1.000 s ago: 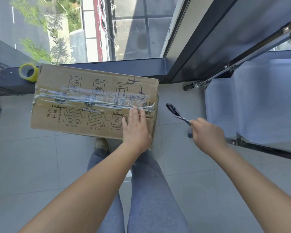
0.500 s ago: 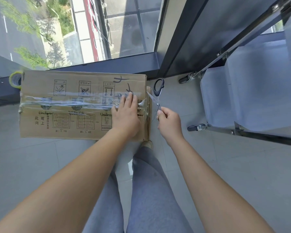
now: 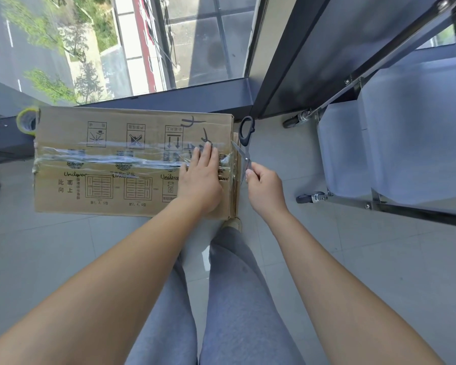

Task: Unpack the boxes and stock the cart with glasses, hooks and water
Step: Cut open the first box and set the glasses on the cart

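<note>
A taped cardboard box [image 3: 108, 164] lies on the floor in front of me, sealed along its middle with clear tape. My left hand [image 3: 202, 177] presses flat on the box top near its right end, fingers straight. My right hand [image 3: 265, 192] grips a pair of black-handled scissors [image 3: 245, 143] by one blade, the handles pointing away from me. The other blade's tip touches the tape at the box's right edge. The cart [image 3: 395, 143] with grey fabric sides stands on wheels at the right.
A roll of yellow tape [image 3: 27, 121] sits behind the box's left corner on a dark ledge. A floor-to-ceiling window [image 3: 142, 43] runs behind the box. My legs in grey trousers and one shoe [image 3: 233, 223] are just below the box. Pale tiled floor surrounds everything.
My right hand has brought the scissors from the right of the box to its right edge, and the blade now meets the tape. My left hand stays pressed on the box.
</note>
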Motion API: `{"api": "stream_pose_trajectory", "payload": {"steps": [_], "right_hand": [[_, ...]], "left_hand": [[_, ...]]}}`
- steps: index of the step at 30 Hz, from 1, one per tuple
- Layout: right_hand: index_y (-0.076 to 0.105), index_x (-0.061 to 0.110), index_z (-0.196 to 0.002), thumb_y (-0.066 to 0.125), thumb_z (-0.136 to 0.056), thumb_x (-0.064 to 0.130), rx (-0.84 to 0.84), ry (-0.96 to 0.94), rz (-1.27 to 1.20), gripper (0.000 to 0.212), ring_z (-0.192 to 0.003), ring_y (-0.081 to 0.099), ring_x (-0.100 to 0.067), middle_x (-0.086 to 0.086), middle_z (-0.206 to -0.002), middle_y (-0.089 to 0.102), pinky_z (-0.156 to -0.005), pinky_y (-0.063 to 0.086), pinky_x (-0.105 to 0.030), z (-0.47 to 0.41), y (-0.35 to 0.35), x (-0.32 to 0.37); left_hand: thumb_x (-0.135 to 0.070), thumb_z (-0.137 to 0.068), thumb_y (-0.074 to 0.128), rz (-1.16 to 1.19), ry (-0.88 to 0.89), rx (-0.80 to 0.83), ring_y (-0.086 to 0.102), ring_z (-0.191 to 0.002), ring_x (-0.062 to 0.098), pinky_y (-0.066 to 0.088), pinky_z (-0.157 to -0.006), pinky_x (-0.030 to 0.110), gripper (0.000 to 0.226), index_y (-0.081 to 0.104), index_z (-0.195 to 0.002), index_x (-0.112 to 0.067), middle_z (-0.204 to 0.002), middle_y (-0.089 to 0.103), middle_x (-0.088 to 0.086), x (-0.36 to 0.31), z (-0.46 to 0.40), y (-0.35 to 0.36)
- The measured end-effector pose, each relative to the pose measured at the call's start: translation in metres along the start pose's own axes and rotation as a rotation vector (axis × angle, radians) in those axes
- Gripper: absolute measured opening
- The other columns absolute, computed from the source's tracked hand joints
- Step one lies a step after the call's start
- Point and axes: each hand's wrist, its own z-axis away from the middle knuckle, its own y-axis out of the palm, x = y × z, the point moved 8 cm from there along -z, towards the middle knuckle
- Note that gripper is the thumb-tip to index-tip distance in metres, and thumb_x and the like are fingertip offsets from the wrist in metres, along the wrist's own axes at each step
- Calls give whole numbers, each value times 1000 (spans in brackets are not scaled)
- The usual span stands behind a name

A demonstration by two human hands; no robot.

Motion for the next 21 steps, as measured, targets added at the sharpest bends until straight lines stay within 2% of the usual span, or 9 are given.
{"api": "stream_pose_trajectory", "payload": {"steps": [5,7,9,11,13,16,20,21], "right_hand": [[60,-1,-98,41,-97,13,-25,-17,58,23,-81,52,-25,-8,-89,62,-72,42,-34,19,9,-10],[59,1,-90,41,-97,12,-29,-20,65,22,-76,48,-25,-5,-80,58,-67,38,-33,25,10,-12],[55,14,-76,41,-97,12,-20,-14,70,25,-72,43,-22,3,-71,50,-62,34,-32,28,10,-12],[37,29,-64,41,-97,12,-22,-3,84,38,-70,37,-19,11,-64,39,-57,31,-27,31,10,-9],[33,29,-64,41,-97,13,-17,20,92,38,-70,35,-18,12,-63,35,-57,29,-27,34,10,-11],[50,12,-75,41,-96,12,19,39,161,23,-69,40,-23,5,-66,43,-61,32,-32,45,13,-20],[37,24,-62,42,-95,9,6,39,119,37,-57,33,-13,8,-57,34,-55,26,-32,57,15,-24],[37,22,-62,42,-95,9,4,44,112,36,-57,32,-15,7,-57,33,-55,26,-32,56,14,-26]], "left_hand": [[-10,-92,33,7,0,45,-11,-146,21,4,-117,43,71,-5,-151,-15,-158,-15,0,0,0,2],[-9,-92,33,8,4,61,-12,-145,21,4,-117,43,71,-6,-151,-15,-158,-16,-1,0,-1,2],[-10,-92,33,4,11,63,-12,-145,22,4,-117,43,71,-6,-151,-15,-158,-16,-1,1,0,2],[-11,-92,33,-5,22,65,-12,-145,22,3,-117,42,70,-6,-151,-15,-158,-16,-1,1,0,3],[-11,-92,33,-1,22,78,-12,-145,22,3,-117,42,71,-7,-151,-15,-157,-17,-1,3,0,5],[-10,-93,34,27,15,96,-13,-145,22,4,-117,43,72,-7,-151,-17,-157,-17,-2,2,-3,3],[-13,-94,35,36,21,87,-14,-145,22,4,-118,43,71,-8,-151,-16,-157,-18,-2,1,-3,3],[-15,-94,34,28,26,85,-14,-145,22,4,-118,43,71,-8,-151,-16,-157,-18,-2,1,-3,3]]}}
